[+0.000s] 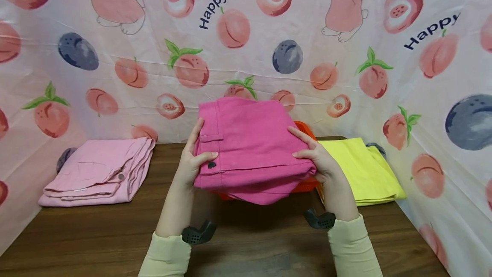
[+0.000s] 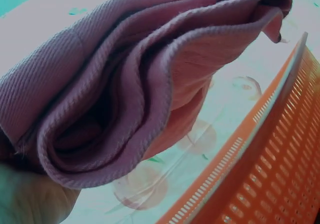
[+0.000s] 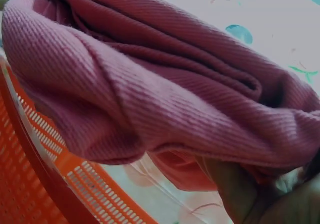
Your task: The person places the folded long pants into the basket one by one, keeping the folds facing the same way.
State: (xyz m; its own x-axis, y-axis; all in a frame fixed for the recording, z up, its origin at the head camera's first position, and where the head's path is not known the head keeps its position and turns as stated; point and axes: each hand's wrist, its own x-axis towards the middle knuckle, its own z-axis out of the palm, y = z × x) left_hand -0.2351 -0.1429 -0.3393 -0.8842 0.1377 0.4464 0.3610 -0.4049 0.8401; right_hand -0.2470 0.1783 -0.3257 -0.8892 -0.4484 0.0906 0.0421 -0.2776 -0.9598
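A folded pair of hot-pink pants (image 1: 253,140), with a belt loop and a small dark mark at its left side, is held up in front of me. My left hand (image 1: 194,157) grips its left edge, thumb on top. At the opposite edge, my right hand (image 1: 317,159) holds the fold with fingers on the upper face. Stacked fabric layers show in both wrist views. Behind and below the pants is an orange slotted basket (image 2: 270,184), mostly hidden in the head view; its inside cannot be made out.
Folded light pink pants (image 1: 92,170) lie on the left of the brown wooden table (image 1: 96,243). A folded yellow garment (image 1: 353,166) lies at the right, beside the basket. Behind the table hangs a fruit-print cloth (image 1: 246,63), which also runs along both sides.
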